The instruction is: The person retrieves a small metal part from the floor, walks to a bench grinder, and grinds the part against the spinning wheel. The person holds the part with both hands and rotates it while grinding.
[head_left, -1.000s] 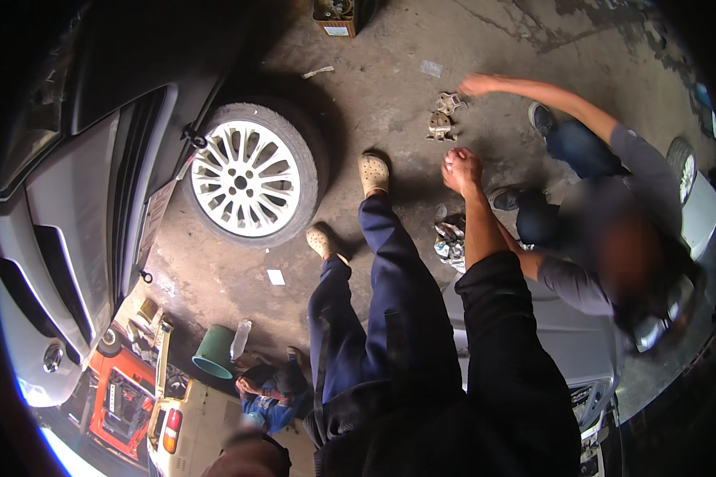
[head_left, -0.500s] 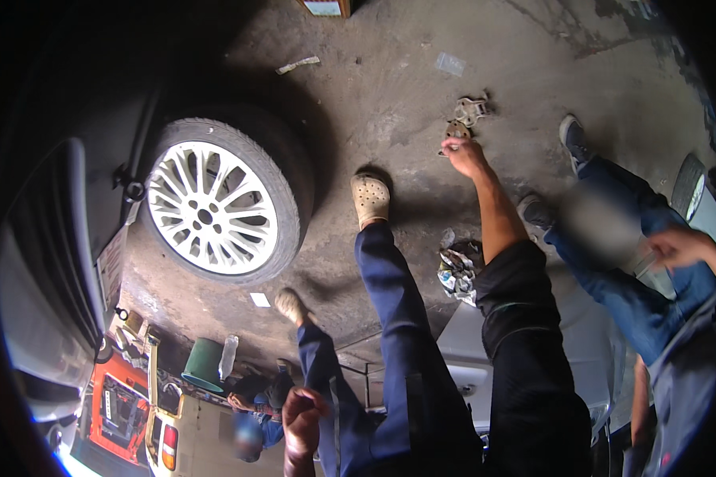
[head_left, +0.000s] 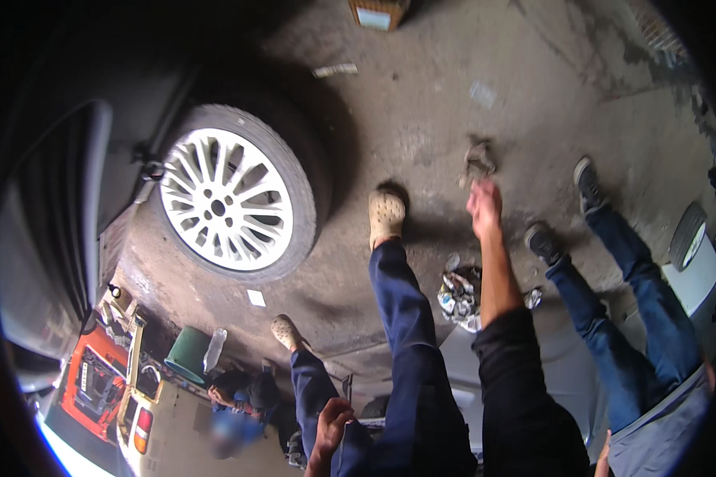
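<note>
My right hand (head_left: 485, 208) reaches out over the floor at the end of a dark sleeve. Its fingers are blurred, so their grip cannot be made out. Just beyond the fingertips lies a rusty metal bracket-like part (head_left: 480, 157), smeared by motion; my hand may cover more of it. Low in the view, my left hand (head_left: 333, 420) hovers in front of my navy trousers with curled fingers. What it holds, if anything, is hidden.
To the left a tyre on a white multi-spoke wheel (head_left: 227, 200) stands beside a dark car (head_left: 44, 262). Crumpled foil-like litter (head_left: 458, 298) lies near my right forearm. A person in jeans (head_left: 593, 294) stands at right; another crouches near a green bucket (head_left: 187, 352). A box (head_left: 378, 16) sits ahead.
The view has shifted, and the floor parts appear lower. My left hand has moved right, its fingers still curled. The person at right has pulled a hand back out of view.
</note>
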Action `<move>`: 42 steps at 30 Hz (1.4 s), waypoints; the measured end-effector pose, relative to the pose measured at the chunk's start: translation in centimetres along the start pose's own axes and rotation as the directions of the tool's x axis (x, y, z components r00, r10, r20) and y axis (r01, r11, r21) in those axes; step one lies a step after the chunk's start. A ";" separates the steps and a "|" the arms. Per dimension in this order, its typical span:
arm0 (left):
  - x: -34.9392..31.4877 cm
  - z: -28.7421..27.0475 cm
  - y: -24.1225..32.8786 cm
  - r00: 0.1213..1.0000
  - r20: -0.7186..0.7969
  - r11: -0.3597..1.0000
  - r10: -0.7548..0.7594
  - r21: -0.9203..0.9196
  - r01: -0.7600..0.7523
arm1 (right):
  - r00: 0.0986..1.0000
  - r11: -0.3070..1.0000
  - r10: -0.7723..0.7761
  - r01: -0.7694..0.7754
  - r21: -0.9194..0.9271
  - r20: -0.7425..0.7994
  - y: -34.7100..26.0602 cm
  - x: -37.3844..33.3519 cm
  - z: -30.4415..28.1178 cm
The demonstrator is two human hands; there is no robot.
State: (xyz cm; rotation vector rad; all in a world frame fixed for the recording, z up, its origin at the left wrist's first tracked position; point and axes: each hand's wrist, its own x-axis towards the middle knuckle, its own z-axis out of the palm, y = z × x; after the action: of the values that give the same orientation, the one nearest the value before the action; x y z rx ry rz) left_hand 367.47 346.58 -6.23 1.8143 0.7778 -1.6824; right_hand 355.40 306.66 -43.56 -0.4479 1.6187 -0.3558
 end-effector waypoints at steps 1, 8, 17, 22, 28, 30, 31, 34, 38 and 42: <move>-0.2 0.0 0.3 1.000 0.006 1.000 -0.014 0.024 0.014 | 0.997 0.997 0.077 -0.077 -0.028 0.011 -0.5 -3.4 -0.7; -4.9 -1.0 8.4 0.708 0.113 0.565 0.697 0.522 -0.639 | 0.828 0.955 0.296 -0.269 -0.125 0.476 -5.8 -31.6 2.1; -22.2 -9.9 12.8 0.065 0.509 -0.258 0.858 0.538 -0.803 | 0.200 0.857 0.495 -0.273 -0.438 0.845 -15.8 -63.9 7.1; -27.5 -16.9 8.3 0.106 0.411 0.049 0.906 0.146 -0.988 | 0.004 0.895 0.323 -0.326 -0.304 0.946 -14.6 -72.4 10.1; -32.1 -20.6 1.0 0.052 0.042 0.062 0.998 -0.283 -0.957 | -0.100 0.902 0.302 -0.290 -0.318 0.948 -10.9 -82.1 12.8; -34.1 -21.5 -0.8 0.010 -0.130 -0.032 0.991 -0.319 -0.947 | -0.071 0.973 0.224 -0.049 -0.227 0.972 -9.7 -85.2 12.7; -35.1 -22.0 -1.7 -0.001 -0.205 -0.054 0.979 -0.252 -0.966 | -0.095 0.985 0.174 0.022 -0.173 0.980 -8.8 -86.4 12.5; -37.8 -23.9 -3.9 -0.009 -0.350 -0.072 0.937 -0.169 -0.983 | 0.112 0.763 -0.330 0.616 0.195 0.937 -4.9 -88.4 11.9; -39.3 -26.3 -6.1 -0.033 -0.456 -0.111 0.890 -0.145 -0.983 | 0.065 0.644 -0.260 0.755 0.123 0.963 1.4 -89.7 11.4; -39.2 -28.0 -7.5 -0.081 -0.509 -0.148 0.857 -0.094 -0.985 | 0.111 0.677 -0.021 0.733 -0.067 0.994 5.8 -92.4 13.0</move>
State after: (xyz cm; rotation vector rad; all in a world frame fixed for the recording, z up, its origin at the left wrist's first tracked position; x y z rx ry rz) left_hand 379.13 370.04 34.87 1.4534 -0.2656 -0.0953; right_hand 374.11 357.17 32.84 -1.3362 0.1809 0.0900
